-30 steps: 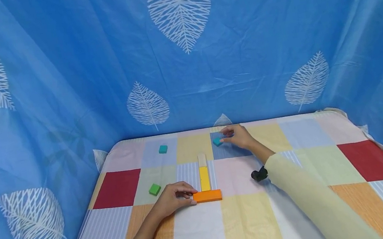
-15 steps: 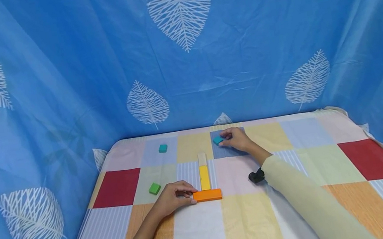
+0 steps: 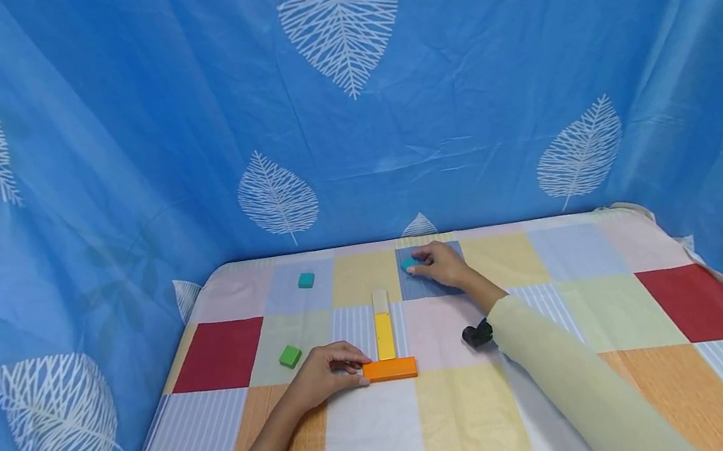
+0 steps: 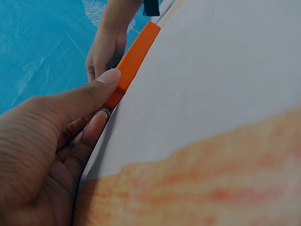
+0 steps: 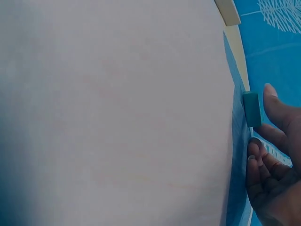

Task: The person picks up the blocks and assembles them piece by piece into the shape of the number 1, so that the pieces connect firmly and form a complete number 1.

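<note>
At the left end of an orange rectangular block (image 3: 397, 369), my left hand (image 3: 327, 374) pinches it between thumb and fingers. The thumb lies over the block's near side in the left wrist view. A yellow block (image 3: 385, 336) runs away from the middle of the orange one, with a pale beige block (image 3: 380, 301) beyond it. Farther back, my right hand (image 3: 442, 264) is at a small teal block (image 3: 408, 263) on a dark blue patch. In the right wrist view the thumb stands slightly apart from this teal block (image 5: 252, 109), while a finger reaches its lower corner.
Another teal block (image 3: 306, 281) lies at the back left. A green block (image 3: 290, 357) lies beyond the left hand. The table has a patchwork cloth (image 3: 469, 413), and a blue leaf-print curtain (image 3: 453, 85) hangs behind and at both sides.
The right hand has shifted slightly left around the teal block, which has turned a little. The left hand stays at the orange block, and the other blocks lie as before.
</note>
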Action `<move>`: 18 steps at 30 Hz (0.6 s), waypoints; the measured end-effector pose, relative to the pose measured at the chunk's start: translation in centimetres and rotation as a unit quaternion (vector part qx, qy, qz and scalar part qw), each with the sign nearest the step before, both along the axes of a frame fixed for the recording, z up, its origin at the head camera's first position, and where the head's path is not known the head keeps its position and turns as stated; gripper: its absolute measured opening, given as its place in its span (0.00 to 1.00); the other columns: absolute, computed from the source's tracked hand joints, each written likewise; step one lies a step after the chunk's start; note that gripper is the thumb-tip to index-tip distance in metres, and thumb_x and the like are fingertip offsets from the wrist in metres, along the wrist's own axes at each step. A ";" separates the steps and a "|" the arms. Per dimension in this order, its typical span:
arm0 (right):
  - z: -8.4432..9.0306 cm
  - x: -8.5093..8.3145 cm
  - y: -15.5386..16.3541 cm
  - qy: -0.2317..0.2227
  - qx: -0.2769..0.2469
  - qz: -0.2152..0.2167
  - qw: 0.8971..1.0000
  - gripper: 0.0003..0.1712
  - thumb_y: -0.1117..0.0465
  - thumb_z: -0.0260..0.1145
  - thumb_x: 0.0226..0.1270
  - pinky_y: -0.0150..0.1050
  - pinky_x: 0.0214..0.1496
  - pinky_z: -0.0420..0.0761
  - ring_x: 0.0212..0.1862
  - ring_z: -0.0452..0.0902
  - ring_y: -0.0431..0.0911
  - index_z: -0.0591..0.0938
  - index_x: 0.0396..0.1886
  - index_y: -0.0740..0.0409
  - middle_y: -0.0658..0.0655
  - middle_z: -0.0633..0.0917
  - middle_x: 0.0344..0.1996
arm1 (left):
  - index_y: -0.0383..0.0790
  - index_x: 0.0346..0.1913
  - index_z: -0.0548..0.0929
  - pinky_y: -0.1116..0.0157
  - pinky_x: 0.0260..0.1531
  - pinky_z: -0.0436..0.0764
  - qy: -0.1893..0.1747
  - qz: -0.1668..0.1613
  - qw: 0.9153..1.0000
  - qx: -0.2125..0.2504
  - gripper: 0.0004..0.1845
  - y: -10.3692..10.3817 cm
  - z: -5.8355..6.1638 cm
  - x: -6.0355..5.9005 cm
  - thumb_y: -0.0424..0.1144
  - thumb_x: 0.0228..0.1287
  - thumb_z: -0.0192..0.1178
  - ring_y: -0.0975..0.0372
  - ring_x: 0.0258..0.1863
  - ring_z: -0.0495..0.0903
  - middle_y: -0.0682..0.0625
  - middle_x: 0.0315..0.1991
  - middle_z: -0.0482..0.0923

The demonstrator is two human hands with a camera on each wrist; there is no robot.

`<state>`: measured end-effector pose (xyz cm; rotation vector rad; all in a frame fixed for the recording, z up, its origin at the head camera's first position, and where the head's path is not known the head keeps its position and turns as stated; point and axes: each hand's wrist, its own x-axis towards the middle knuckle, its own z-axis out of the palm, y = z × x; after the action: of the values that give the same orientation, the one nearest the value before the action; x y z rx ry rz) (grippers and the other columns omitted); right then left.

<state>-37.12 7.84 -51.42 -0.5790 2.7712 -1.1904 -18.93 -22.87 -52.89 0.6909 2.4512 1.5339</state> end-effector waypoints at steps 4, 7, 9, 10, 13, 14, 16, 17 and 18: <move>0.2 0.2 -0.4 0.017 0.027 -0.003 0.999 0.27 0.55 0.72 0.69 0.52 0.57 0.79 0.53 0.79 0.56 0.81 0.61 0.68 0.65 0.82 0.53 | 0.47 0.48 0.91 0.67 0.44 0.84 -0.001 0.001 1.000 0.001 0.14 0.0 0.1 0.0 0.37 0.58 0.75 0.61 0.38 0.83 0.55 0.42 0.85; 0.3 0.3 -0.6 0.026 0.041 -0.008 0.999 0.29 0.54 0.74 0.66 0.51 0.56 0.79 0.51 0.78 0.55 0.82 0.60 0.67 0.64 0.82 0.52 | 0.47 0.48 0.91 0.67 0.44 0.84 0.002 0.000 1.000 0.003 0.14 0.0 0.1 0.0 0.36 0.58 0.75 0.61 0.38 0.83 0.55 0.42 0.85; 0.4 0.4 -0.8 0.031 0.048 -0.013 0.998 0.29 0.54 0.75 0.65 0.51 0.55 0.79 0.50 0.78 0.54 0.83 0.60 0.67 0.64 0.82 0.51 | 0.47 0.48 0.91 0.67 0.43 0.84 0.005 0.000 1.000 0.004 0.14 0.0 0.0 0.0 0.36 0.58 0.75 0.61 0.38 0.82 0.55 0.42 0.85; 0.4 0.4 -0.8 0.032 0.049 -0.015 0.998 0.29 0.54 0.75 0.64 0.51 0.54 0.79 0.49 0.78 0.54 0.83 0.59 0.67 0.64 0.82 0.50 | 0.47 0.48 0.91 0.67 0.43 0.84 0.005 0.000 1.000 0.005 0.14 0.0 0.0 0.0 0.36 0.58 0.75 0.61 0.38 0.82 0.55 0.42 0.85; 0.4 0.4 -1.0 0.030 0.051 -0.021 0.998 0.28 0.53 0.76 0.64 0.50 0.52 0.78 0.47 0.77 0.53 0.83 0.59 0.65 0.63 0.83 0.50 | 0.47 0.47 0.91 0.68 0.43 0.84 0.006 0.002 1.000 0.006 0.14 0.0 0.0 0.1 0.36 0.58 0.75 0.61 0.37 0.82 0.54 0.42 0.85; 0.3 0.4 -1.0 0.029 0.051 -0.021 0.998 0.28 0.53 0.75 0.64 0.49 0.52 0.78 0.46 0.77 0.52 0.83 0.59 0.64 0.63 0.83 0.50 | 0.47 0.47 0.91 0.68 0.42 0.84 0.006 0.003 1.000 0.005 0.14 0.1 0.0 0.1 0.36 0.57 0.75 0.61 0.37 0.82 0.54 0.42 0.85; 0.3 0.4 -1.0 0.027 0.050 -0.023 0.998 0.28 0.53 0.75 0.64 0.49 0.51 0.78 0.46 0.77 0.52 0.84 0.59 0.63 0.63 0.82 0.49 | 0.46 0.47 0.91 0.68 0.42 0.84 0.006 0.004 1.000 0.006 0.14 0.1 0.0 0.1 0.34 0.57 0.75 0.59 0.37 0.82 0.53 0.42 0.85; 0.3 0.4 -1.0 0.025 0.050 -0.023 0.998 0.27 0.53 0.75 0.65 0.49 0.51 0.78 0.46 0.77 0.52 0.84 0.59 0.63 0.62 0.82 0.49 | 0.45 0.48 0.91 0.68 0.42 0.84 0.007 0.006 1.000 0.004 0.14 0.1 0.0 0.1 0.34 0.57 0.75 0.58 0.37 0.82 0.52 0.42 0.85; 0.3 0.4 -1.1 0.024 0.049 -0.024 0.998 0.27 0.53 0.75 0.65 0.49 0.51 0.78 0.46 0.77 0.52 0.84 0.59 0.63 0.62 0.82 0.49 | 0.44 0.48 0.91 0.68 0.42 0.84 0.008 0.007 1.000 0.002 0.14 0.1 0.0 0.1 0.33 0.57 0.75 0.57 0.38 0.82 0.52 0.42 0.85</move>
<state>-36.75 6.78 -51.11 -0.5415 2.8801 -1.0557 -18.86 -22.76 -52.93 0.6905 2.4691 1.5456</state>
